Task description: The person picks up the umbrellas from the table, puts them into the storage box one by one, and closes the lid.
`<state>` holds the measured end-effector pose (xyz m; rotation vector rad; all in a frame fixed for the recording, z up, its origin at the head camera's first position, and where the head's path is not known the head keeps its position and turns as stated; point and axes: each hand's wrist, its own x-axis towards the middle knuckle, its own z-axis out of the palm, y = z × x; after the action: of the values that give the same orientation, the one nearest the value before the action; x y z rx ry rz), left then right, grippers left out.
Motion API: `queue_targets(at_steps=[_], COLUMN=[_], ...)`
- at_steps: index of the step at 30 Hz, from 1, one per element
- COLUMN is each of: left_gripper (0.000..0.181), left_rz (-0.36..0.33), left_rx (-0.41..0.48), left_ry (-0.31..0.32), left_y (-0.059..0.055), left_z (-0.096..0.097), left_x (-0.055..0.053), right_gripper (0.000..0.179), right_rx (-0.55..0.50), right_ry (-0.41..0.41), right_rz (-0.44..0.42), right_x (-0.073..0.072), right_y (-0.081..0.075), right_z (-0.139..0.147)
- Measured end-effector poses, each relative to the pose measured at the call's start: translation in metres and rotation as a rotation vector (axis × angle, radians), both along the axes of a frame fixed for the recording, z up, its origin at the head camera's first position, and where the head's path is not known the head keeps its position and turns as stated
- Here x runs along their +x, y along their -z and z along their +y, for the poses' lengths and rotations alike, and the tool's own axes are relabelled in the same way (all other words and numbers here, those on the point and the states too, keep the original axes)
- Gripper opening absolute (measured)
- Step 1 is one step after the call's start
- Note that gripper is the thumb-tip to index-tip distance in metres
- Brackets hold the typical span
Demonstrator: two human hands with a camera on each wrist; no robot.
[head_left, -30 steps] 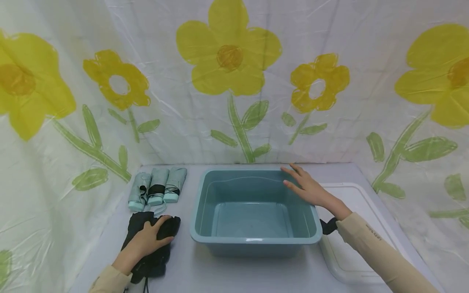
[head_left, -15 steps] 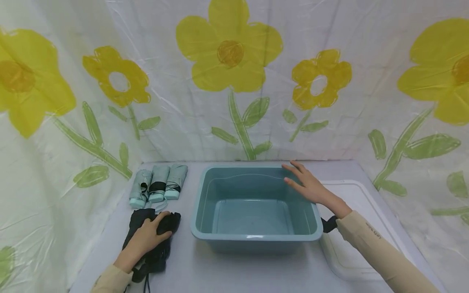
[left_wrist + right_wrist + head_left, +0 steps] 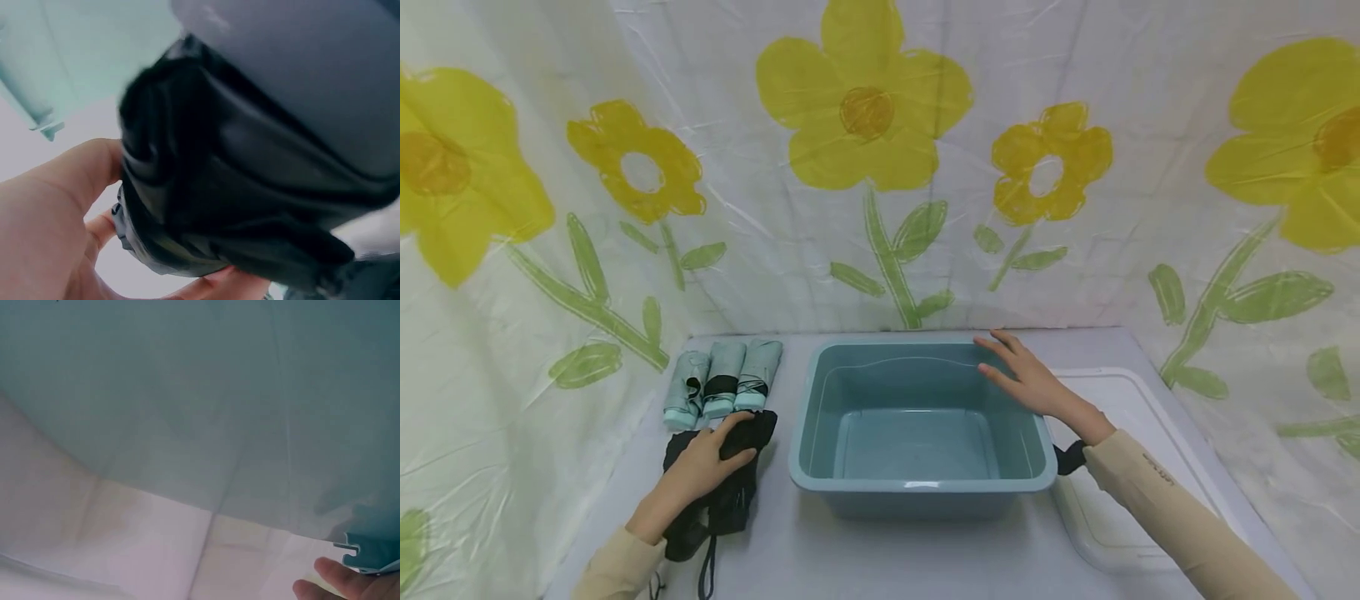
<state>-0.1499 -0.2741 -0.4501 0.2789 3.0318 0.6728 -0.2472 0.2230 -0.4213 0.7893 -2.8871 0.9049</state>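
My left hand (image 3: 696, 467) curls thumb and fingers round a black folded umbrella (image 3: 757, 435), from which a thin wrist loop hangs toward me. In the left wrist view the dark fabric of this umbrella (image 3: 237, 169) sits between thumb and fingers, a smooth grey end (image 3: 312, 75) looming close to the camera. More black fabric (image 3: 685, 537) lies under the palm, mostly hidden by the hand. My right hand (image 3: 1033, 385) is at the right rim of a blue-green plastic tub (image 3: 925, 486), fingers loosely spread over its far corner. Inside, the tub holds nothing.
Side by side at the back left lie three light-blue folded umbrellas (image 3: 760, 367). A white lid-like panel (image 3: 1120, 508) lies flat to the right of the tub, partly under my right forearm. A flower-printed curtain (image 3: 880, 250) hangs behind the table.
My left hand has shifted slightly away from me with the black umbrella, which now tilts up a little, its loop swinging clear. The right hand and tub have stayed put.
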Motion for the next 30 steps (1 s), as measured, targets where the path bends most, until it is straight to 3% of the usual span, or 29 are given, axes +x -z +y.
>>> queue_targets(at_steps=[6,20,24,30], left_gripper=[0.055,0.058,0.06,0.063], left_rz=[0.071,0.015,-0.047,-0.186], left_rx=[0.073,0.2,0.249,0.399], left_ry=[0.071,0.065,0.06,0.069], left_y=[-0.014,-0.043,-0.051,-0.067], left_z=[0.004,0.01,0.012,0.017], left_x=[-0.007,-0.02,-0.022,-0.021], right_gripper=[0.054,0.053,0.053,0.053], right_rx=[-0.011,-0.021,-0.022,-0.024], right_ry=[0.0,0.002,0.003,0.006], right_rz=[-0.001,0.008,0.012,0.003], right_x=[0.001,0.003,0.004,0.004], right_y=[-0.001,-0.002,-0.002,-0.001], right_z=[-0.001,0.0,-0.001,-0.001])
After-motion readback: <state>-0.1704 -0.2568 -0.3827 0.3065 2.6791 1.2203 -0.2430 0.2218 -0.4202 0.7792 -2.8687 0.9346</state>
